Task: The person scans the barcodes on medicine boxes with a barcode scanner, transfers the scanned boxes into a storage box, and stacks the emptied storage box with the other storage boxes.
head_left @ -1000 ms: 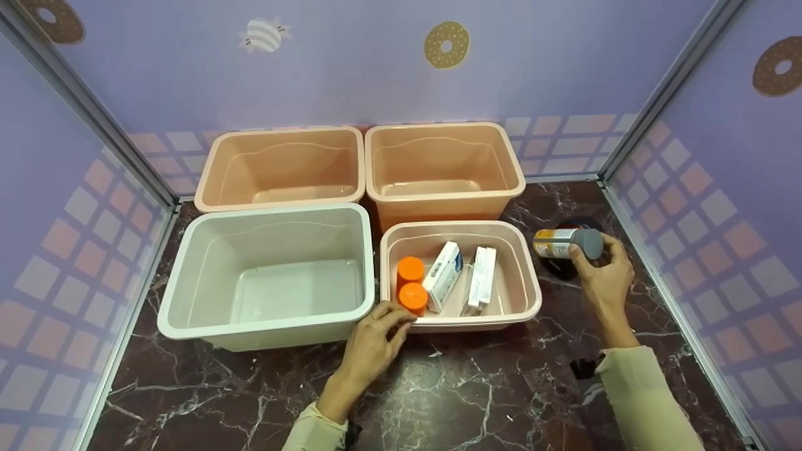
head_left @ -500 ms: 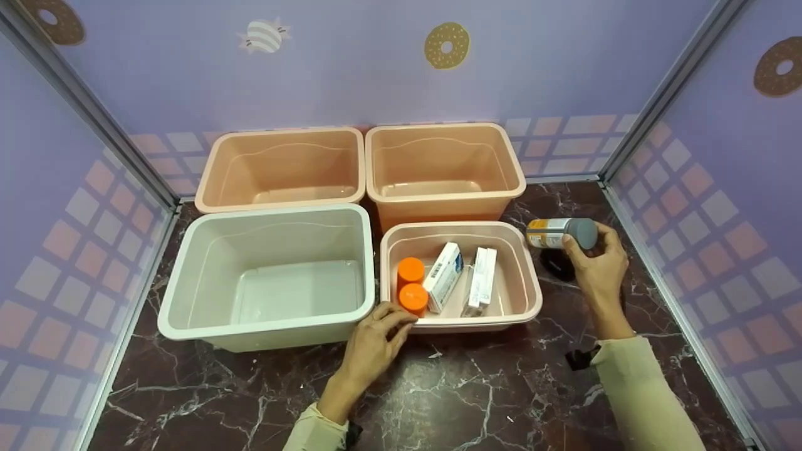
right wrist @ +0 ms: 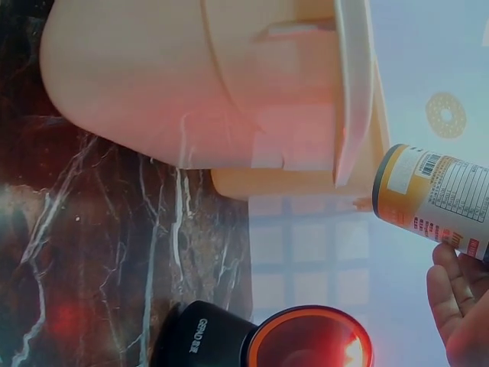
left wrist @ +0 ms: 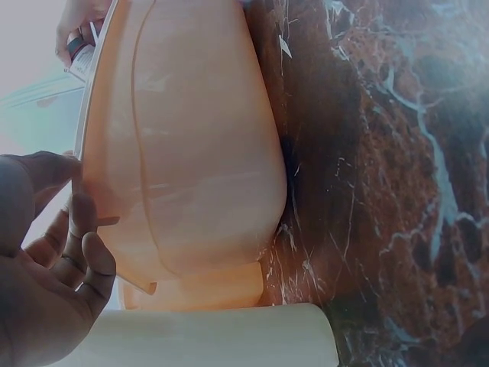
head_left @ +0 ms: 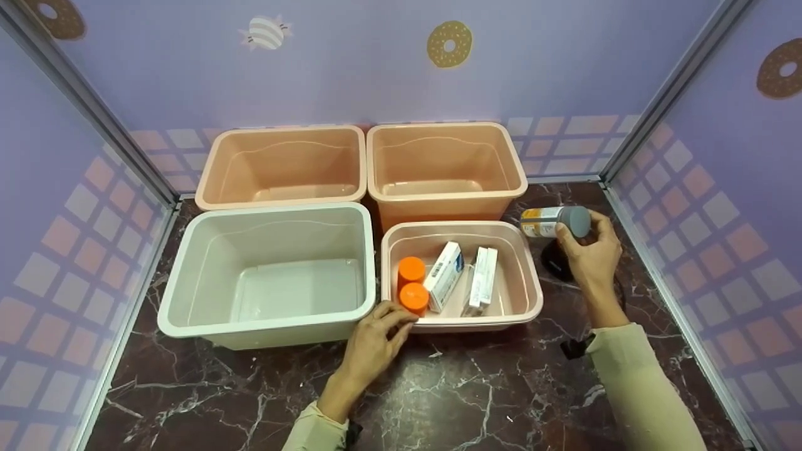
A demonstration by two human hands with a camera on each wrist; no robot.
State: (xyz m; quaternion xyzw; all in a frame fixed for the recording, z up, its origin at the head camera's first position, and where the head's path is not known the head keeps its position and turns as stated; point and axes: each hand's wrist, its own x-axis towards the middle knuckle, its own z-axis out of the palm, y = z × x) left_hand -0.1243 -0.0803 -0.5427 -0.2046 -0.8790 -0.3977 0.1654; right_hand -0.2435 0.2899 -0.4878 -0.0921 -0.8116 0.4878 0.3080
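My right hand point(head_left: 592, 254) grips a jar point(head_left: 540, 222) with an orange and white label and a grey lid. The jar lies sideways above a black scanner point(head_left: 554, 260), whose round face glows red in the right wrist view. A printed barcode shows on the jar's label there. At the near left corner of a small pink bin point(head_left: 534, 282), my left hand point(head_left: 369, 347) holds the rim with its fingertips. Inside this bin are two orange-capped bottles point(head_left: 414, 299), a white medicine box point(head_left: 445, 279) and further white boxes point(head_left: 482, 275).
A large grey-white bin point(head_left: 263, 329) stands left of the small one. Behind are two peach bins, one at left point(head_left: 282, 205) and one at right point(head_left: 451, 196). Purple patterned walls point(head_left: 351, 69) enclose the dark marble table point(head_left: 438, 401) on three sides.
My right hand has lifted the jar and shifted it left and away from me, so more of the scanner shows beneath. My left hand has stayed on the bin's corner.
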